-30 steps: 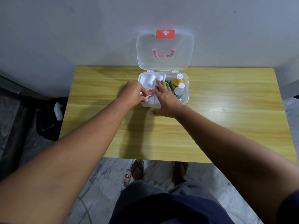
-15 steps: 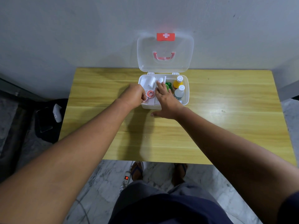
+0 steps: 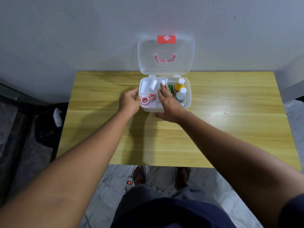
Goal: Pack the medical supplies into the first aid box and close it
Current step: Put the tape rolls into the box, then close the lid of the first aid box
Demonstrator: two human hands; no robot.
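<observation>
Box: translucent white plastic first aid box at the wooden table's far edge; clear lid upright, not yet closed.
Left hand: loosely curled, empty, beside two red-rimmed tape rolls.
Right hand: fingers straight, flat over the middle compartment, probably seating contents.

The left arm and the right arm both reach forward. The left hand has loosely bent fingers and holds nothing. The right hand is flat, palm down, fingers straight, thumb stuck out sideways.
</observation>
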